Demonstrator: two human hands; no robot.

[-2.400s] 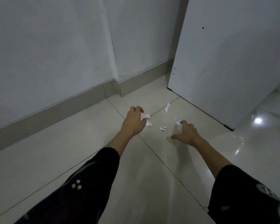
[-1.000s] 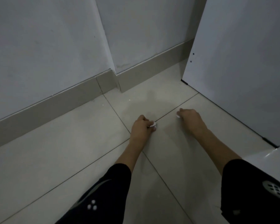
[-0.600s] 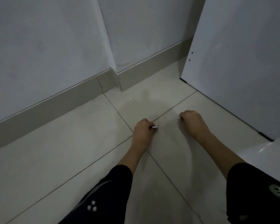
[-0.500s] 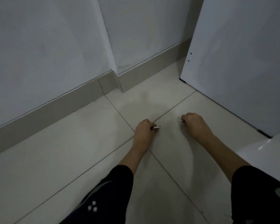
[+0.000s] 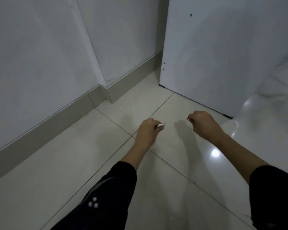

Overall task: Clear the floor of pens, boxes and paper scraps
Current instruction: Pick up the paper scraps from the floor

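Note:
My left hand (image 5: 148, 131) is closed in a fist above the pale tiled floor (image 5: 73, 163), with white paper scraps (image 5: 161, 125) sticking out between its fingers. My right hand (image 5: 202, 124) is closed too, and a small white tip of paper (image 5: 188, 120) shows at its fingertips. Both hands hang slightly above the tiles, apart from each other. No loose scraps, pens or boxes show on the floor around them.
A white wall with a grey skirting board (image 5: 56, 117) runs along the left and turns a corner at the back. A white panel (image 5: 214, 55) stands upright on the floor at the right. A light glare (image 5: 215, 153) shines on the tile.
Several scraps lay on the tiles between my hands at first. Both hands closed over them and have now lifted slightly off the floor; the view has pulled back and up.

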